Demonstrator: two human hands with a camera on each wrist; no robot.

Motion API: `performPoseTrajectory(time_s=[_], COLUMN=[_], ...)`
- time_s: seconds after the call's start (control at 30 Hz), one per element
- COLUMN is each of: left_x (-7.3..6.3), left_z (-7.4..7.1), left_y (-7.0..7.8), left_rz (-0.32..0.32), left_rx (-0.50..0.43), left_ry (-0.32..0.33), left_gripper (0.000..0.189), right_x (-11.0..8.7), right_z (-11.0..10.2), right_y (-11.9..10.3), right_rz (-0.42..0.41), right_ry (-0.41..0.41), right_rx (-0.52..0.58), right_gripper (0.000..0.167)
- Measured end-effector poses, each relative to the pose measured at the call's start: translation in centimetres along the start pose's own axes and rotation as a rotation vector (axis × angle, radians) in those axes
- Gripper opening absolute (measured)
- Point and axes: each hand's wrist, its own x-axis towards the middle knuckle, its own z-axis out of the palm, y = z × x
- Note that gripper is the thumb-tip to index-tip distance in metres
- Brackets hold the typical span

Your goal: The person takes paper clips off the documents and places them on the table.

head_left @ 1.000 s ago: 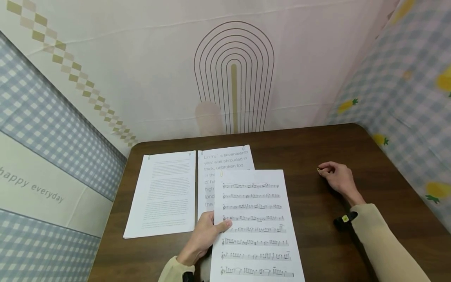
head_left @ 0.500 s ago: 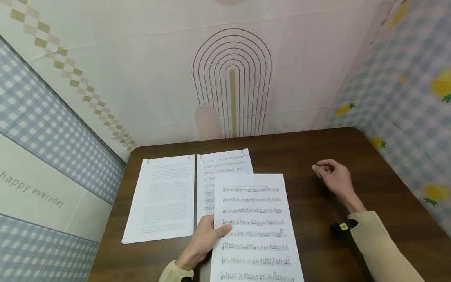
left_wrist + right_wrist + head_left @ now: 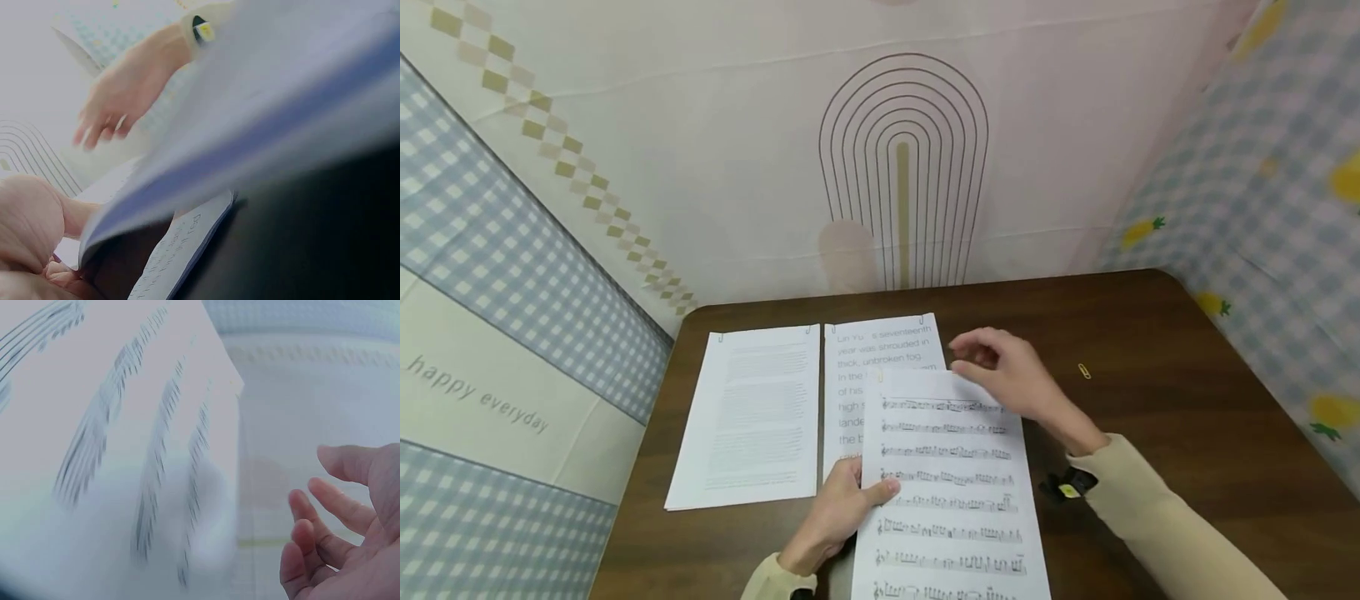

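Note:
My left hand (image 3: 842,504) grips the left edge of a stack of sheet music (image 3: 955,500), its thumb lying on the printed face. The stack is raised toward me and has a yellow paper clip (image 3: 881,377) at its top left corner. My right hand (image 3: 1011,379) is over the stack's top right corner, its fingers loosely bent. In the right wrist view, nothing shows between the thumb and fingers (image 3: 340,506). A second yellow paper clip (image 3: 1084,371) lies on the table to the right of that hand.
Behind the sheet music lies a large-print text stack (image 3: 842,392), partly covered, with clips at its top corners. Left of it is a small-print text stack (image 3: 760,417), also clipped at the top. The brown table (image 3: 1150,333) meets a patterned cloth wall (image 3: 1037,167) at the back.
My right hand has let go of a yellow paper clip on the table and moved left to the sheet music's top right corner. My left hand keeps its grip on the sheet music.

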Motion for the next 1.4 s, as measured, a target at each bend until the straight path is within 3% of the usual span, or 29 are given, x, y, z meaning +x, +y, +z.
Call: performPoseTrajectory(time_s=[0.2,0.33,0.47,0.77,1.4], left_x=[0.0,0.0,0.0,0.1,-0.1], left_z=[0.1,0.3,0.5,0.7,0.3], left_y=[0.0,0.0,-0.1,-0.4,-0.2], left_rz=[0.009,0.012,0.026,0.021,0.010], left_rx=[0.021,0.034,0.051,0.041,0.052], left_ry=[-0.010,-0.022,-0.007,0.007,-0.002], left_gripper=[0.036,0.037,0.035,0.033,0.035], right_x=[1.4,2.2,2.8,3.3,3.8], right_z=[3.9,5.4,6.2,6.9,7.5], right_y=[-1.7,-2.4,-2.9,-3.2,-2.7], right_rz=[-0.065,-0.083,-0.088,-0.011,0.088], right_ry=[-0.153,-0.205,-0.215,-0.220,-0.217], right_rx=[-0.076,-0.079,-0.061,0.012,0.141], right_gripper=[0.038,0.040,0.036,0.018,0.016])
